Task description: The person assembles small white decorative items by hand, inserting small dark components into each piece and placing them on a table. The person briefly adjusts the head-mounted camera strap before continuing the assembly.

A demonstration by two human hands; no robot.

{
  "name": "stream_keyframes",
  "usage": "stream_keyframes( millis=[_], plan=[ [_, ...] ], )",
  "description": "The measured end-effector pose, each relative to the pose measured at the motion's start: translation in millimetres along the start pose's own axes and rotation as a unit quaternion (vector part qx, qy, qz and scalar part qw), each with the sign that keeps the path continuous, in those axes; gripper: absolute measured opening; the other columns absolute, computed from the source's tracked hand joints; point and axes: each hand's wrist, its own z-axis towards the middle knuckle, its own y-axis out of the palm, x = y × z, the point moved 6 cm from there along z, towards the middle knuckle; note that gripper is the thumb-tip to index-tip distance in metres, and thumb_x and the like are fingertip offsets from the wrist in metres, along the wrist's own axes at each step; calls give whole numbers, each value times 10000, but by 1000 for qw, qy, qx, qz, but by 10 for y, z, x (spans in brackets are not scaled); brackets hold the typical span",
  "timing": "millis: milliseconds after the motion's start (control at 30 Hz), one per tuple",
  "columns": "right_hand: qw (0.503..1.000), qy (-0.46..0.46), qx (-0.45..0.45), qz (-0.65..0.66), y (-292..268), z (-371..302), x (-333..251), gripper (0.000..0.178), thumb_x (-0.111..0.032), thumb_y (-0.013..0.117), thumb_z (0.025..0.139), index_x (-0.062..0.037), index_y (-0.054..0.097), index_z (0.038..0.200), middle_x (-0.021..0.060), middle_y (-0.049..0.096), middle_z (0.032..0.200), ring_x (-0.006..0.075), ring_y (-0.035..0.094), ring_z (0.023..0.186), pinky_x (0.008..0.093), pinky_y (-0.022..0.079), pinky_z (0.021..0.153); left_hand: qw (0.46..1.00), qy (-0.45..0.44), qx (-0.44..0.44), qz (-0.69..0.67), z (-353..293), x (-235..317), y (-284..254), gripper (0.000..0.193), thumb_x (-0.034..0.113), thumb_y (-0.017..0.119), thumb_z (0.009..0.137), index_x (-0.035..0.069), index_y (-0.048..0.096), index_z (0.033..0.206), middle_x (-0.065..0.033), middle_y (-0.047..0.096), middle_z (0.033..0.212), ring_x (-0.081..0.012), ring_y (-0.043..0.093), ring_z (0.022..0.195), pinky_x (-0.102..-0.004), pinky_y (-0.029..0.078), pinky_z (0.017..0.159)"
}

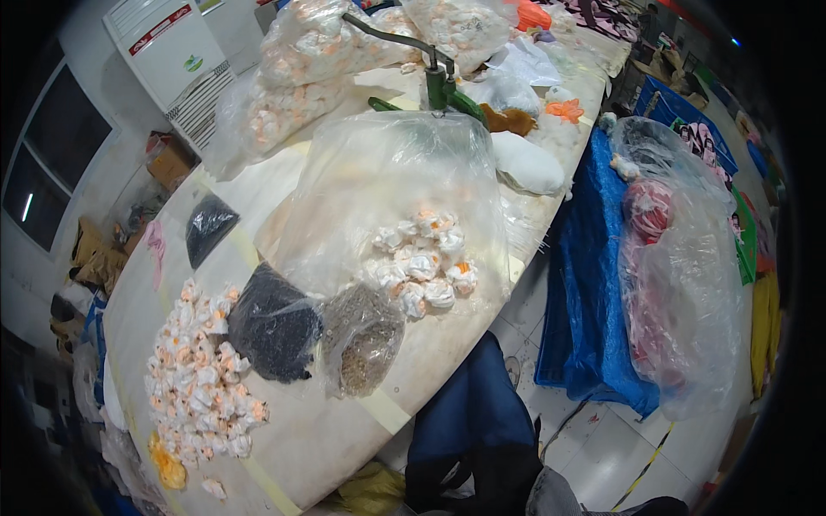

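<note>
Neither of my hands shows; a grey striped sleeve (pixel 559 496) is at the lower edge, beside my legs in blue jeans (pixel 469 400). On the table before me a large clear plastic bag (pixel 387 163) lies flat, with several small white and orange fabric pieces (pixel 422 262) at its near right part. A bag of black grains (pixel 275 325) and a clear bag with small brownish bits (pixel 366 344) lie nearer. To their left is a loose pile of white and orange pieces (pixel 202 378), with a yellow-orange piece (pixel 166 463) at its near edge.
A green hand press (pixel 439 86) with a long lever stands behind the large bag. Filled clear bags (pixel 301 95) crowd the far side. A smaller black-filled bag (pixel 209 230) lies at left. Right of the table is a blue-lined crate (pixel 585 284) beside clear plastic (pixel 688 292).
</note>
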Motion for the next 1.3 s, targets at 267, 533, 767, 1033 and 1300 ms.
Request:
stream_keyframes(
  millis=[267, 533, 767, 1033, 1300],
  plan=[
    [999, 22, 7, -45, 383, 507, 9, 377, -302, 539, 1092, 35, 612, 940, 157, 593, 757, 189, 584, 705, 401, 470, 681, 1000, -3, -19, -12, 211, 146, -45, 372, 313, 660, 975, 32, 589, 742, -165, 548, 667, -317, 557, 602, -418, 448, 582],
    [996, 27, 7, -87, 461, 393, 178, 371, -297, 540, 1092, 35, 621, 949, 148, 606, 768, 183, 591, 716, 393, 477, 690, 998, -39, -40, -37, -265, -694, 44, 333, 289, 681, 961, 35, 603, 760, -148, 583, 689, -288, 583, 618, -394, 465, 595],
    [997, 37, 2, -75, 271, 13, 231, 366, -292, 541, 1092, 36, 630, 957, 141, 618, 777, 178, 598, 726, 387, 484, 698, 994, -75, -68, -34, -923, -1380, 41, 300, 269, 700, 949, 38, 616, 776, -134, 613, 709, -264, 606, 631, -374, 480, 606],
    [991, 112, -54, -54, -607, -1994, 509, 360, -287, 543, 1091, 36, 639, 966, 132, 632, 787, 172, 605, 738, 379, 492, 707, 989, -82, -122, 26, -1699, -1925, 91, 263, 245, 721, 935, 42, 631, 794, -117, 648, 731, -235, 632, 647, -350, 497, 618],
    [886, 403, -167, -158, -1760, -5105, 1240, 355, -282, 544, 1091, 37, 649, 974, 123, 646, 798, 166, 613, 749, 371, 499, 716, 952, 228, -175, 105, -1535, -861, 117, 229, 221, 742, 922, 45, 646, 812, -101, 682, 754, -207, 659, 662, -326, 515, 631]
  ],
)
